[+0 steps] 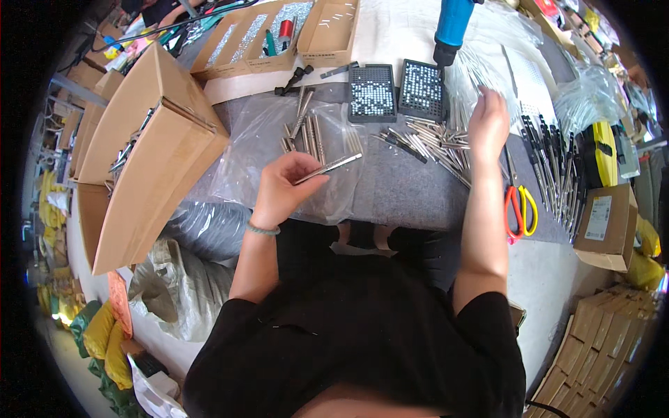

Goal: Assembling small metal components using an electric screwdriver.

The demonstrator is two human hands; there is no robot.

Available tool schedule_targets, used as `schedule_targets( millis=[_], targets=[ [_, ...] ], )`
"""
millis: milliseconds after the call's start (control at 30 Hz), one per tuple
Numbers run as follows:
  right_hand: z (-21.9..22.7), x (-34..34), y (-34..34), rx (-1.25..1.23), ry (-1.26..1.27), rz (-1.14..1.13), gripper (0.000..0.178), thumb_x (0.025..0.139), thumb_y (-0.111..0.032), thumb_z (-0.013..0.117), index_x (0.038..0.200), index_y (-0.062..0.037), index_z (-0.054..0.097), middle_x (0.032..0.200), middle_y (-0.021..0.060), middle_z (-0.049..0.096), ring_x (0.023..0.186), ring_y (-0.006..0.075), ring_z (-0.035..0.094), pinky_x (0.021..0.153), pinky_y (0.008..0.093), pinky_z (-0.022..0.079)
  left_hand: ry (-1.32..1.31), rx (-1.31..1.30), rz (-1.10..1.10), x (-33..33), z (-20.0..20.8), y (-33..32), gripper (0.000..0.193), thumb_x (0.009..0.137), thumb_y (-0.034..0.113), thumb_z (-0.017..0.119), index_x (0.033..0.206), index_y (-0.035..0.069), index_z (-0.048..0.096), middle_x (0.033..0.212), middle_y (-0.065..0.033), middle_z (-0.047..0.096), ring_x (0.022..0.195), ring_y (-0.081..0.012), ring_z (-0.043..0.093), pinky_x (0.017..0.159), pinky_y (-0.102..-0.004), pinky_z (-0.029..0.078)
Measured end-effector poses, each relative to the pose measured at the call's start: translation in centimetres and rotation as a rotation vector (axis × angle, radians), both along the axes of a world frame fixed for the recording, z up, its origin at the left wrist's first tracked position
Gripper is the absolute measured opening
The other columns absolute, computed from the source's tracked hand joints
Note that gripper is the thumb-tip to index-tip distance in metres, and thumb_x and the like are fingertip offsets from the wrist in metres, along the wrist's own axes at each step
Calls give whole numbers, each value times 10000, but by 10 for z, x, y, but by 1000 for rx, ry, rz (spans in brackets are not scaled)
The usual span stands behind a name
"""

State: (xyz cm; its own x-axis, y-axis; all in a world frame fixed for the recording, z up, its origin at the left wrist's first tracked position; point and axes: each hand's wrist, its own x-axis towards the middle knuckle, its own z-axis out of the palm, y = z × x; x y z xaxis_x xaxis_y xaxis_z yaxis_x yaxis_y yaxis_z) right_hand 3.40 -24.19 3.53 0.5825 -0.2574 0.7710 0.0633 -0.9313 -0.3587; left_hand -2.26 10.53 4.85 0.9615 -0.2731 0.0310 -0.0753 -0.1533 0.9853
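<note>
My left hand (289,184) pinches a slim silvery metal tube (333,167), tilted up to the right above a clear plastic bag (240,150). More metal tubes (315,139) lie on that bag just beyond the hand. My right hand (490,124) reaches far forward, its fingers bunched at a bundle of thin pale rods (477,70) in clear plastic. What its fingertips hold is too small to tell. A blue power drill (453,31) hangs nose-down just beyond it. Left of my right wrist lies a heap of loose metal tubes (439,146).
Two black trays (371,115) (422,111) hold small pale pieces. Black-tipped rods (554,167) and red-and-yellow scissors (516,212) lie at the right. A large cardboard box (150,167) stands left; partitioned cardboard trays (268,63) stand behind. A small carton (606,226) sits at the right edge.
</note>
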Motion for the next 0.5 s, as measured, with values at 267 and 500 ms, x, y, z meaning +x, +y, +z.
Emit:
schedule_targets(
  millis=[267, 500],
  targets=[
    [-6, 81, -100, -37, 984, 161, 330, 735, -233, 576, 962, -1, 636, 996, 230, 629, 968, 364, 597, 850, 412, 461, 406, -678, -5, 0, -14, -30, 167, 754, -14, 696, 894, 41, 623, 788, -10, 613, 650, -76, 539, 576, -207, 427],
    [-16, 67, -82, -88, 877, -23, 417, 771, -254, 560, 1106, -4, 567, 1047, 246, 608, 986, 375, 588, 878, 411, 448, 355, -877, -95, 4, -25, -28, 133, 840, 50, 610, 967, 59, 572, 772, -20, 585, 634, -102, 525, 555, -231, 403]
  ],
)
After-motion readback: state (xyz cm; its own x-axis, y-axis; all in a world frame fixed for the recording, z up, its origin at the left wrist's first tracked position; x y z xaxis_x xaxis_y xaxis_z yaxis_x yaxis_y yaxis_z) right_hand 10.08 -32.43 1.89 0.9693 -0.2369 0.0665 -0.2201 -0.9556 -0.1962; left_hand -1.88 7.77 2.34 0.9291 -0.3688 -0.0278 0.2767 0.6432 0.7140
